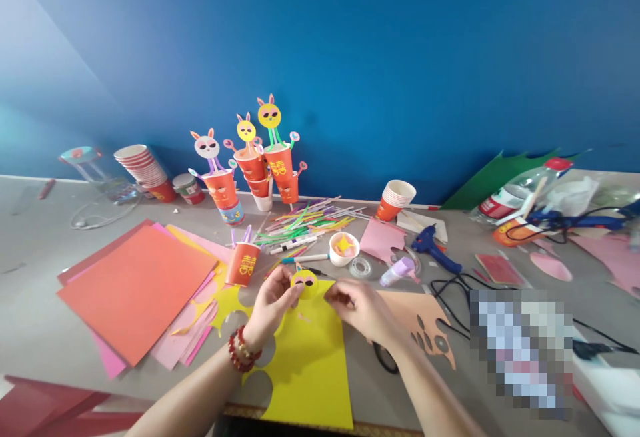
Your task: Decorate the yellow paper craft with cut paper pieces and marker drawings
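Observation:
My left hand [271, 300], a beaded bracelet on its wrist, pinches a round yellow paper rabbit face [305, 280] between thumb and fingers. One pointed ear and two dark eyes on pink patches show on it. Close by on the right, my right hand [357, 305] has its fingertips pressed together. What they hold, if anything, is too small to make out. Beneath both hands lies a yellow paper sheet [313, 374] with round holes cut along its left side. A small paper scrap [304, 318] rests on it.
Finished cup rabbits [270, 116] stand at the back. Nearby are coloured pipe cleaners [313, 224], a red cup [243, 264], a white bowl of cutouts [344, 257], tape [360, 267] and a blue glue gun [434, 248] with black cord. Orange paper [137, 290] lies left.

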`<state>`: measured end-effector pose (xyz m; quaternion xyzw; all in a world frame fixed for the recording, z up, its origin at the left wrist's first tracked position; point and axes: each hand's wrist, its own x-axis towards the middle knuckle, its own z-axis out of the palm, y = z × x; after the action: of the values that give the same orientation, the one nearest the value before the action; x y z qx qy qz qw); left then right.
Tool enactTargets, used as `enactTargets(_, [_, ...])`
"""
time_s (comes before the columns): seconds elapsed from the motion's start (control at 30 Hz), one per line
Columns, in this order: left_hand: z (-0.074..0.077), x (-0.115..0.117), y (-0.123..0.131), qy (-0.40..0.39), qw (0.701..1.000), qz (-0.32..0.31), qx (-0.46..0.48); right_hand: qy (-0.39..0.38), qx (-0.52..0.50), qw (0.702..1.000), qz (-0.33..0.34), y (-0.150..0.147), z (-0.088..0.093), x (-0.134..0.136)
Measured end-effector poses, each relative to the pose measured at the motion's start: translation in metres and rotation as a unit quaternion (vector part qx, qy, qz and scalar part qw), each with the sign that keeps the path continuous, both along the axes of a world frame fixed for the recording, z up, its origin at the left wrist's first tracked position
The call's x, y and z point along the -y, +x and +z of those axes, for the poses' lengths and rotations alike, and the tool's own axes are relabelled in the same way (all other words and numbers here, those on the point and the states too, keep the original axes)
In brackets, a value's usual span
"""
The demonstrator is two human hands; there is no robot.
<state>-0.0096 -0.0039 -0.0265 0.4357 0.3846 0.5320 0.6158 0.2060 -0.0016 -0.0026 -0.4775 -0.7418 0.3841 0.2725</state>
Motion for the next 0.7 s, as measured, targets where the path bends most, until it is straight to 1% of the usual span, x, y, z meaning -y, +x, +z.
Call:
enactTargets(0.07, [0.001, 0.001, 0.002, -0.004, 1.0, -0.002, -0.004, -0.024, -0.095, 0.992, -0.085, 0.001, -0.006, -0.005])
enactTargets(0.13, [0.002, 0.003, 0.004, -0.01, 1.0, -0.016, -0.013, -0.058, -0.179, 0.973, -0.133, -0.001, -0.01, -0.007])
enactTargets(0.23, [0.004, 0.007, 0.009, -0.041, 0.998, -0.049, -0.028, -0.092, -0.251, 0.951, -0.155, -0.006, -0.013, -0.007])
enactTargets(0.33, [0.005, 0.01, 0.014, -0.067, 0.995, -0.063, -0.043, -0.119, -0.287, 0.935, -0.172, -0.011, -0.013, -0.006])
enactTargets(0.43, [0.005, 0.011, 0.018, -0.066, 0.994, -0.066, -0.052, -0.138, -0.31, 0.923, -0.184, -0.013, -0.014, -0.005])
enactTargets(0.47, [0.005, 0.011, 0.019, -0.064, 0.994, -0.068, -0.055, -0.135, -0.307, 0.924, -0.183, -0.013, -0.014, -0.005])
enactTargets(0.53, [0.004, 0.011, 0.019, -0.063, 0.994, -0.07, -0.06, -0.114, -0.284, 0.935, -0.177, -0.013, -0.014, -0.003])
enactTargets(0.63, [0.005, 0.01, 0.02, -0.065, 0.993, -0.072, -0.06, -0.056, -0.23, 0.957, -0.165, -0.012, -0.012, 0.0])
enactTargets(0.7, [0.006, 0.01, 0.02, -0.066, 0.994, -0.074, -0.056, -0.022, -0.204, 0.967, -0.154, -0.012, -0.009, 0.002])
